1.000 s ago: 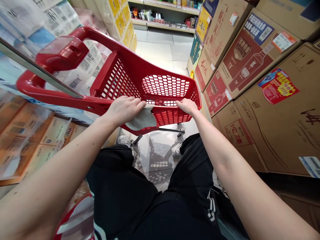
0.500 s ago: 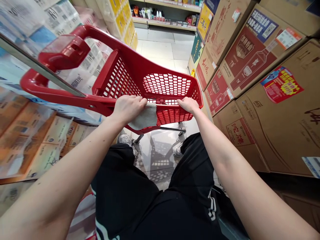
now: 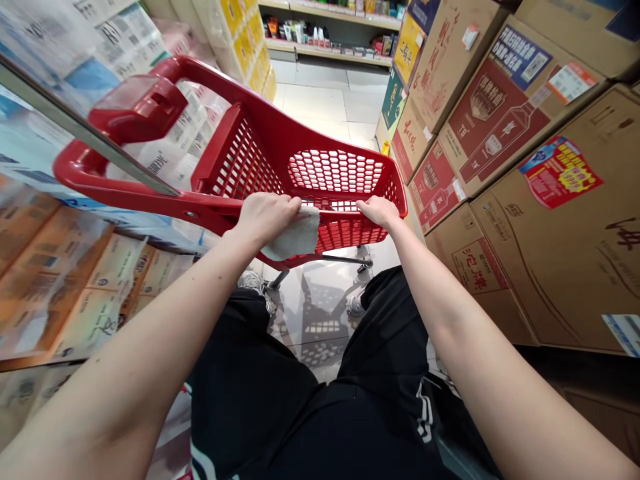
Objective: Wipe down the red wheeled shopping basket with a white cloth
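Observation:
A red plastic shopping cart (image 3: 260, 148) stands sideways before me, its handle toward the left and its basket end toward the right. My left hand (image 3: 267, 217) is closed on a grey-white cloth (image 3: 295, 239), pressing it over the near rim of the basket; the cloth hangs down the outer side. Farther right, my right hand (image 3: 379, 211) grips the same near rim, with its fingers curled over the edge. The undersides of both hands are hidden.
Stacked cardboard cartons (image 3: 530, 253) rise close on my right. Wrapped paper packs (image 3: 120, 33) and orange packages (image 3: 55, 267) line the left. A shelf with small bottles (image 3: 320, 37) stands beyond the tiled floor (image 3: 320, 107). A metal bar (image 3: 90, 127) crosses before the cart handle.
My left hand and the cloth have slid slightly right along the rim. The cart's handle end has shifted slightly right and down in view. My right hand stays at the rim.

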`<state>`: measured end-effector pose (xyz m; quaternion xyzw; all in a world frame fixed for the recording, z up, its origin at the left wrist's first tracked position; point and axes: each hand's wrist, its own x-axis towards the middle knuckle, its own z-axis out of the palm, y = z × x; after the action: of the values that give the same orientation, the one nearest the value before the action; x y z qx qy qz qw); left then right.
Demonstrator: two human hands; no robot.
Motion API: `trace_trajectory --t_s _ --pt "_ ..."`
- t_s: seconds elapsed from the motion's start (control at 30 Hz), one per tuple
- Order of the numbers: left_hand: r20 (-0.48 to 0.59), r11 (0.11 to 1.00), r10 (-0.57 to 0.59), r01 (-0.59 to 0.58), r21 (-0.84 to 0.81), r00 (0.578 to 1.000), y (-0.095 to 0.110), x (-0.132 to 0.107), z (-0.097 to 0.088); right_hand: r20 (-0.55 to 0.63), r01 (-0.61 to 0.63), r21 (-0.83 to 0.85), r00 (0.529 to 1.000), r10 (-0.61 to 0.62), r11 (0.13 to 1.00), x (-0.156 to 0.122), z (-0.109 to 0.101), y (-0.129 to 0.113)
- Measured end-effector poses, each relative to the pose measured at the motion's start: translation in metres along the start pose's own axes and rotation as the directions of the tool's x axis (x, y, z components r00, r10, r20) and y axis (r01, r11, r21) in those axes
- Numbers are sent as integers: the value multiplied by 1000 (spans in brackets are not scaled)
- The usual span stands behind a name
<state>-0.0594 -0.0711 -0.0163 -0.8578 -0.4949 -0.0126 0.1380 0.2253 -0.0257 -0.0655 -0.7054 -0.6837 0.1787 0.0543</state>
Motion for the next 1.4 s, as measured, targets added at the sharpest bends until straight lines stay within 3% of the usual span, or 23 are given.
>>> trace_trajectory --t_s 0.23,0.63,0.8,1.13,1.27,1.4 --pt "-7 999 3 -2 54 1000 20 9 5 -11 -5 -37 1000 5 999 3 -1 5" --pt "-4 1000 14 -14 -5 1000 56 33 13 -16 14 -66 1000 -15 998 2 2 5" --pt "-23 999 20 -21 -41 1000 62 37 18 -28 23 -55 999 -25 998 2 1 4" --pt "-105 991 132 -132 3 986 50 23 14 -46 28 -35 998 -30 999 1 -2 5" --pt "-134 990 139 -136 31 981 30 7 7 -41 33 -39 999 -34 999 0 -2 6" --pt "-84 990 131 -126 64 988 2 -10 -2 -37 29 -44 999 -30 999 1 -2 6"
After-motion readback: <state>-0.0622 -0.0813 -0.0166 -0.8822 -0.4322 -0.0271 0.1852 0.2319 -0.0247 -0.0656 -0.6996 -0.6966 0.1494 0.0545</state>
